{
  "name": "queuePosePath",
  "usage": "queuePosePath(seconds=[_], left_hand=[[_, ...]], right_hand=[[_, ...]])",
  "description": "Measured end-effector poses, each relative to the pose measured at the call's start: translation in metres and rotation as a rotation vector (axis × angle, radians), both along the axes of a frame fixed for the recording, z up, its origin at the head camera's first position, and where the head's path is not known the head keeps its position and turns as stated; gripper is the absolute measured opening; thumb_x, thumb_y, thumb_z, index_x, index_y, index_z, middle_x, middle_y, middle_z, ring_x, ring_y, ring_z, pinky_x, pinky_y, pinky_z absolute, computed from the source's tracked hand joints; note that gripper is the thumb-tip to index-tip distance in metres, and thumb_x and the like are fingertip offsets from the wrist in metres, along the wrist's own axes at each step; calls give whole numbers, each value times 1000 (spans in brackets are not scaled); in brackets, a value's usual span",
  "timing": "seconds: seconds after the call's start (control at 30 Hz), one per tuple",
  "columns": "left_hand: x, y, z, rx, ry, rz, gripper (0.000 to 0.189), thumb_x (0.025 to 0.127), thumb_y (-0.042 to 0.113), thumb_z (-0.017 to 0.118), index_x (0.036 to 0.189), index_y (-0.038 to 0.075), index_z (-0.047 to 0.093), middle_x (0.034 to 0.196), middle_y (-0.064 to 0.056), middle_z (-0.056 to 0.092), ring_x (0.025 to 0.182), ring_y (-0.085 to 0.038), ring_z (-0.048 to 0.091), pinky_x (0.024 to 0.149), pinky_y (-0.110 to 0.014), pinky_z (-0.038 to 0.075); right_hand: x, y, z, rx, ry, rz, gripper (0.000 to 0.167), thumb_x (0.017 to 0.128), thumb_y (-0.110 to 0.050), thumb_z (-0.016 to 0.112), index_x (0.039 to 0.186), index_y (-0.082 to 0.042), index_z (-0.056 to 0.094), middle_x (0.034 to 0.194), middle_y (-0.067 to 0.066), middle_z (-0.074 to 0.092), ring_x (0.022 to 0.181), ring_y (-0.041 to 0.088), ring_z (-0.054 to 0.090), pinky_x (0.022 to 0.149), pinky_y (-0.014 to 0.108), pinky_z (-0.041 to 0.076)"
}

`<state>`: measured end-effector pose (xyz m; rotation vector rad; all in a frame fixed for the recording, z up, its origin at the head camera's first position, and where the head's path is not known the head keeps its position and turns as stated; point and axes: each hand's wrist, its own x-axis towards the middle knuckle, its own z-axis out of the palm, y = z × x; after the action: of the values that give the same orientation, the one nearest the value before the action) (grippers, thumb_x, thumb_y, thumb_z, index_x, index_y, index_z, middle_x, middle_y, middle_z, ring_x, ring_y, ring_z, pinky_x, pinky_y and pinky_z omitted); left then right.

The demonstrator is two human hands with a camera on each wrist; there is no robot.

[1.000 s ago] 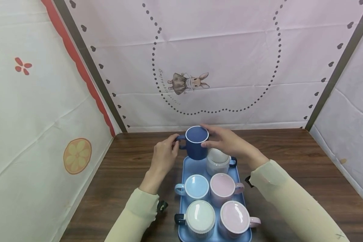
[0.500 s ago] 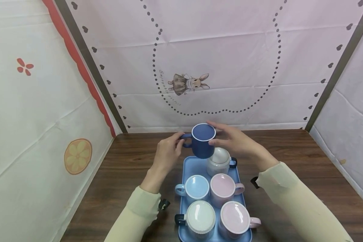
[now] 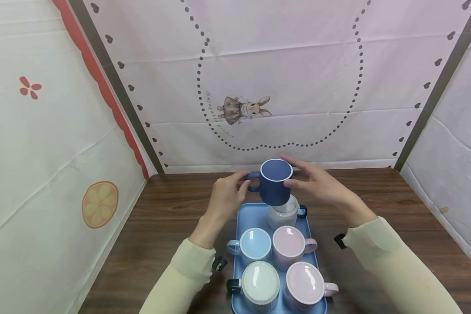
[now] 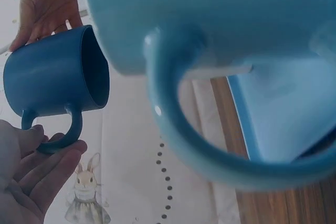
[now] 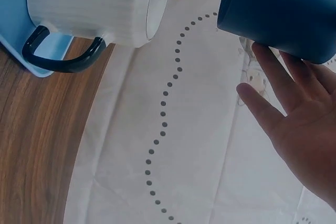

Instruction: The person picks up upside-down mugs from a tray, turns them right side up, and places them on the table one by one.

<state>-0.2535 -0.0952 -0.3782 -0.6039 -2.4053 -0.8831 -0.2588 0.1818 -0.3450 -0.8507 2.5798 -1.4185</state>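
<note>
A dark blue mug [image 3: 275,187] with a white rim is held up above the far end of the light blue tray [image 3: 249,210]. My left hand [image 3: 225,196] pinches its handle between thumb and fingers. On the other side, the right hand [image 3: 318,183] has its fingers extended against the mug's wall; in the right wrist view its thumb stands apart from the fingers. Just below the blue mug is a white ribbed mug [image 3: 283,218] with a dark handle, partly hidden by it. In the left wrist view, a light blue mug [image 4: 173,24] looms close to the camera.
Nearer on the tray stand a light blue mug [image 3: 255,243], two pink mugs [image 3: 288,241] and a white mug [image 3: 260,282] with a dark handle. Several handles jut past the tray's sides. The wooden table [image 3: 165,218] ends at a printed cloth [image 3: 318,87] behind.
Both hands have shifted to the right with the dark blue mug, raising it slightly, so it now covers part of the white ribbed mug. The mugs on the tray have stayed put.
</note>
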Motion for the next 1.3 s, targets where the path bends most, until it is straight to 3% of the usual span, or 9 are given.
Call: queuePosePath(seconds=[0.27,0.6,0.93,1.1,1.3], left_hand=[[4,13,4,52,-37,-3,23,98,10,70,119,3,73,105,-11,80,88,-19,79,70,-32,63],[6,23,7,54,-86,13,20,98,10,70,117,3,73,104,-11,81,89,-18,79,70,-30,64],[9,35,16,67,-84,-2,21,98,12,70,116,3,74,104,-11,81,91,-19,79,65,-27,60],[11,39,19,64,-95,-24,21,98,12,71,117,3,73,106,-12,80,93,-20,78,69,-28,62],[12,40,20,53,-138,-56,22,98,12,70,119,5,72,106,-10,80,91,-18,77,71,-28,62]], right_hand=[[8,8,-8,-95,-26,12,73,101,-20,69,163,-17,30,157,15,49,140,41,54,113,61,44],[15,6,-22,-85,4,-61,96,86,-23,86,163,-18,30,154,13,51,136,40,56,112,68,42],[20,6,-27,-105,-40,-94,93,82,-26,89,158,-17,35,150,11,53,133,37,57,109,62,48],[22,8,-28,-124,-20,-124,90,80,-25,91,154,-16,40,146,9,58,129,32,61,108,58,50],[25,13,-31,-137,-20,-131,90,81,-24,90,155,-16,39,148,9,56,135,33,58,112,60,47]])
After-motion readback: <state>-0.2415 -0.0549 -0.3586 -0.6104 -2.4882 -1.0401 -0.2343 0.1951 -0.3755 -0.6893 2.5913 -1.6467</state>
